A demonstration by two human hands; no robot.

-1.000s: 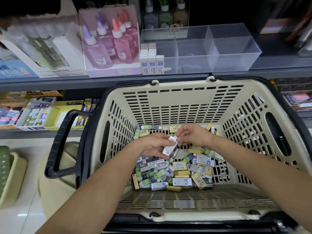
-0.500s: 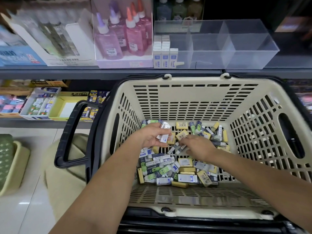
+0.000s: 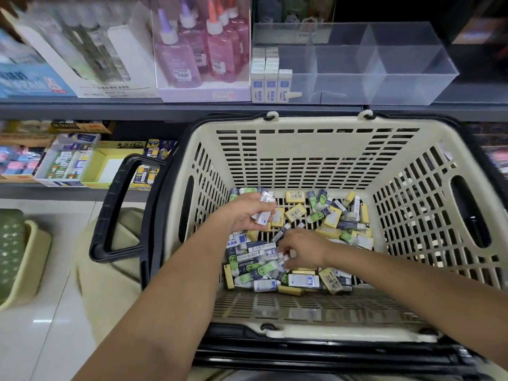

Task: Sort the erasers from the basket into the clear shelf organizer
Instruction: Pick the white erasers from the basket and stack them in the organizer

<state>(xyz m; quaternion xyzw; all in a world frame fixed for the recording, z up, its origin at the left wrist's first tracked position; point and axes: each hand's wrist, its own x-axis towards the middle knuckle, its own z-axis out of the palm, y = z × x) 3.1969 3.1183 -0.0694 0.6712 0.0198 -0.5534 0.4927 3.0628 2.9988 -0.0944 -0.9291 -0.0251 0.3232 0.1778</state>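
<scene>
A beige slotted basket (image 3: pixel 308 158) holds a heap of loose erasers (image 3: pixel 324 218) in white-blue, yellow and green-faced wrappers. My left hand (image 3: pixel 247 215) hovers over the heap's left side and grips several white-blue erasers (image 3: pixel 263 213). My right hand (image 3: pixel 305 250) is down in the heap, its fingertips pinching at a small white eraser (image 3: pixel 283 257). On the shelf above stands the clear organizer (image 3: pixel 384 86); its left compartment holds upright white-blue erasers (image 3: pixel 270 81), while the other compartments look bare.
Pink and purple glue bottles (image 3: pixel 198 50) in a display box stand left of the organizer. Boxes of stationery (image 3: pixel 71 160) sit on the lower shelf at left. The basket's black handle (image 3: pixel 115 204) hangs out to the left. A green-and-beige bin (image 3: pixel 16 257) stands on the floor.
My right hand let go of the erasers held in my left hand and dropped into the heap, moving toward me. My left hand kept its erasers. The view tilted up.
</scene>
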